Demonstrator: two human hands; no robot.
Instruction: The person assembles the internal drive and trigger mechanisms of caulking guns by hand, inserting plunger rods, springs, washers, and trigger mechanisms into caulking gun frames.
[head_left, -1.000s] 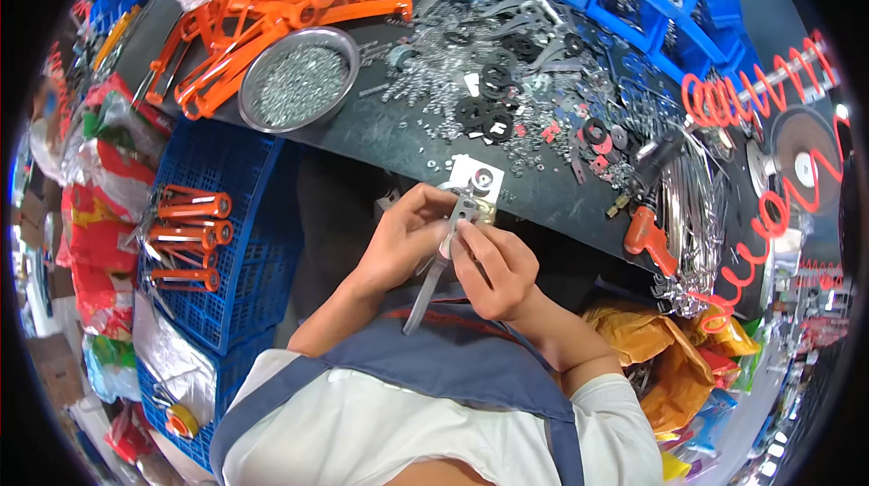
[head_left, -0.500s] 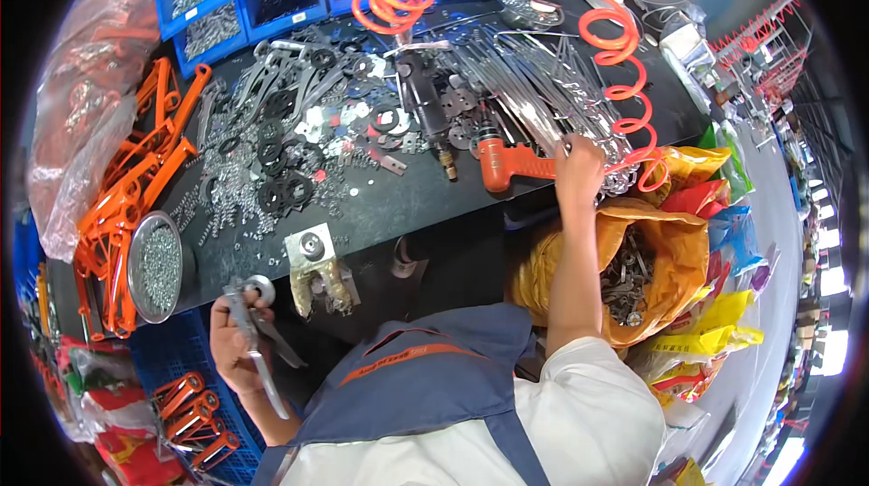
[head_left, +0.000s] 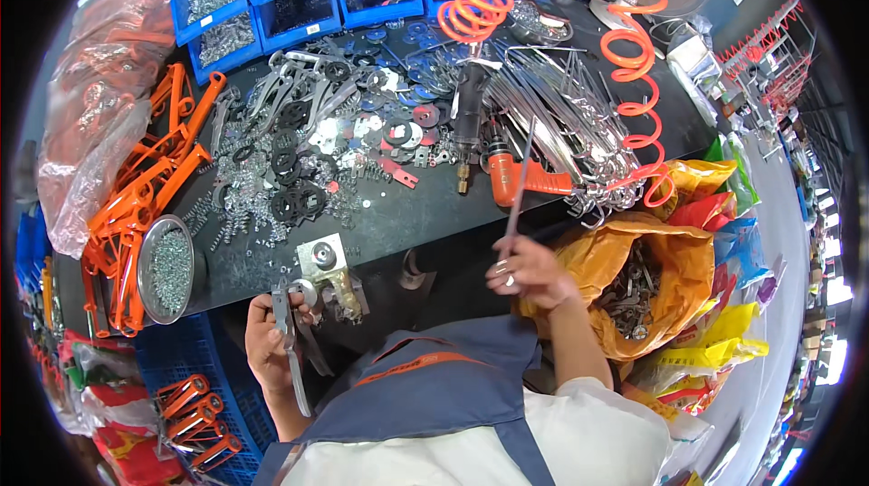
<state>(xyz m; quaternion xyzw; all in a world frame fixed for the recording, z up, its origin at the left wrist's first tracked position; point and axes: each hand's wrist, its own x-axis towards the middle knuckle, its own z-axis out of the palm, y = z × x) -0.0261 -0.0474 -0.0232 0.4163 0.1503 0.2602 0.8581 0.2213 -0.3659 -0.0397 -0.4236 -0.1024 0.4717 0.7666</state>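
Observation:
My left hand (head_left: 264, 341) is closed around a grey metal lever piece (head_left: 291, 355) with two long arms and a round disc at its top, held off the table's front edge. In my right hand (head_left: 539, 276) a thin metal rod (head_left: 520, 192) is pinched near its lower end and points up and away. Beyond that hand lies a pile of similar metal rods (head_left: 566, 115) with hooked ends. An orange pistol-grip air tool (head_left: 534, 180) rests beside the pile. Close to my left hand, a small metal fixture (head_left: 323, 253) with a round centre is mounted at the table edge.
Springs, black rings and discs (head_left: 290, 165) cover the dark table. A black air screwdriver (head_left: 468, 110) hangs on an orange coil. Blue bins (head_left: 299, 15) line the back. At left are orange frames (head_left: 149, 187) and a bowl of small parts (head_left: 168, 269); at right, a yellow sack (head_left: 579, 255).
My right hand has come back from the rod pile toward me, bringing a rod away. My left hand has shifted slightly right with the lever piece still in it. The view has shifted a little.

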